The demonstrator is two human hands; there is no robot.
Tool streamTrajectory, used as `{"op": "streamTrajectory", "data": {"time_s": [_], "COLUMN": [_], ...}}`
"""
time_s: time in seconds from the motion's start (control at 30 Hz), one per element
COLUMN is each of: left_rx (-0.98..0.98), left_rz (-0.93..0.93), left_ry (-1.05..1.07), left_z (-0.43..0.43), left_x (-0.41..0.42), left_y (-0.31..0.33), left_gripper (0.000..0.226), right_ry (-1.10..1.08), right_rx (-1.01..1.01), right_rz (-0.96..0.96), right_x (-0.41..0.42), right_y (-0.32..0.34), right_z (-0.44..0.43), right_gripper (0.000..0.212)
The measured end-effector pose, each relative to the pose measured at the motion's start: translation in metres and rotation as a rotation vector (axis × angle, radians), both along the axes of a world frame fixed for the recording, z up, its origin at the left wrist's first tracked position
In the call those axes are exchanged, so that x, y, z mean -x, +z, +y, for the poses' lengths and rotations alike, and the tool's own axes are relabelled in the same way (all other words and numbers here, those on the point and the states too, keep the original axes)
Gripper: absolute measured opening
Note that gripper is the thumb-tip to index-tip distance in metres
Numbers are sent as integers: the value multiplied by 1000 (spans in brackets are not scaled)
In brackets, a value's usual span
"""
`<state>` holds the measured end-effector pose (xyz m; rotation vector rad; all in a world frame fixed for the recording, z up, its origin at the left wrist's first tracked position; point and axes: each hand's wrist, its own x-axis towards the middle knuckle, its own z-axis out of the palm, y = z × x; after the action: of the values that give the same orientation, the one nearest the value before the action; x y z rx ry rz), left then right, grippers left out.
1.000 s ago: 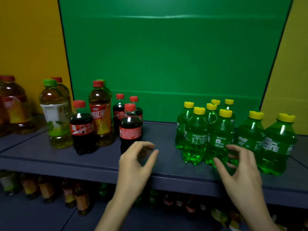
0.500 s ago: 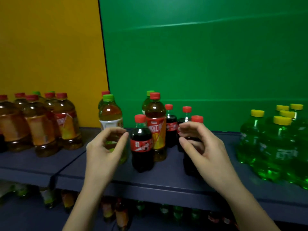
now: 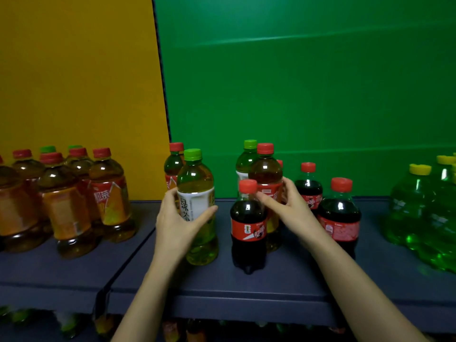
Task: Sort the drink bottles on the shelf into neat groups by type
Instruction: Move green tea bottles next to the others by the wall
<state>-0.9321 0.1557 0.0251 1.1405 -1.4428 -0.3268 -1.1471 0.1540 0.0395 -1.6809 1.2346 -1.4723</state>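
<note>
Currently gripping the green-capped tea bottle [image 3: 197, 193] around its white label with the left hand [image 3: 177, 223], holding it upright on the shelf [image 3: 246, 287]. Gripping the red-capped amber tea bottle [image 3: 266, 174] with the right hand [image 3: 288, 206], thumb across the label, just behind the front cola bottle [image 3: 248, 225]. Working between the amber tea group [image 3: 64, 201] at left and the green soda bottles [image 3: 419, 213] at right, both well apart from the hands.

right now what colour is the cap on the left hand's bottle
Light green cap, best in head view.
</note>
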Motion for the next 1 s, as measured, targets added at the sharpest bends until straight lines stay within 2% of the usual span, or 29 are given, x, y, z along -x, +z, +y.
{"op": "streamTrajectory", "data": {"time_s": [0.13, 0.3, 0.53, 0.8, 0.93, 1.0], "left_rx": [-81, -18, 65, 137, 155, 153], "left_rz": [25, 32, -6, 7, 19, 44], "left_ry": [-95, -30, 28, 15, 14, 5], "left_z": [-7, -12, -5, 21, 43, 55], "left_x": [0, -1, -10, -21, -25, -28], "left_y": [-7, -8, 17, 65, 77, 78], "left_gripper": [72, 61, 53, 50, 53, 60], "right_ry": [106, 11, -78, -126, -55, -19], "right_rx": [-80, -4, 124, 375, 414, 405], "right_rz": [-66, 9, 43, 93, 58, 32], "right_x": [1, -1, 2, 9, 19, 20], "right_y": [-2, -1, 22, 86, 103, 105], "right_z": [-1, -2, 1, 23, 39, 47], "right_gripper": [64, 70, 43, 42, 31, 33]}}
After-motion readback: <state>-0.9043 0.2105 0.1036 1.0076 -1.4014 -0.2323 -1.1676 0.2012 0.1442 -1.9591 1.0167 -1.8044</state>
